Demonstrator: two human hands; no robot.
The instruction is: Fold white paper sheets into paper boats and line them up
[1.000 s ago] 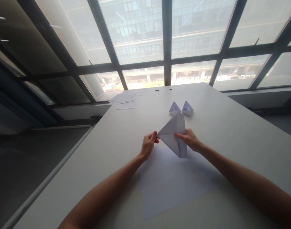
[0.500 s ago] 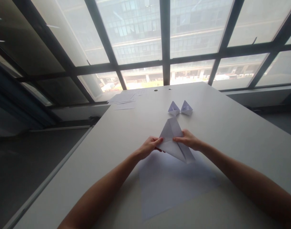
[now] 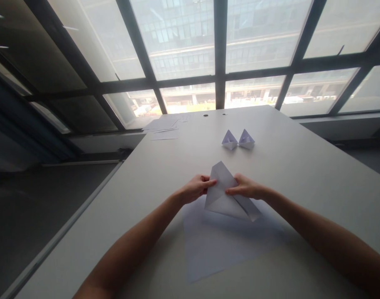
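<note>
A white folded paper triangle (image 3: 224, 198) is held just above the table between both hands. My left hand (image 3: 195, 189) pinches its left edge, fingers closed on the paper. My right hand (image 3: 246, 187) grips its right side, thumb on top. Under the folded piece lies a flat white sheet of paper (image 3: 221, 243) on the white table (image 3: 302, 166). Two small finished folded paper shapes (image 3: 229, 140) (image 3: 246, 139) stand side by side farther back on the table.
A loose stack of white sheets (image 3: 163, 126) lies at the table's far left corner. Two small round holes (image 3: 205, 114) sit near the far edge. Large windows with dark frames (image 3: 220, 74) rise behind. The table's left edge drops to a dark floor.
The folded triangle has tipped down from a raised, upright tilt to lie lower and flatter over the sheet. Both hands came closer together on it.
</note>
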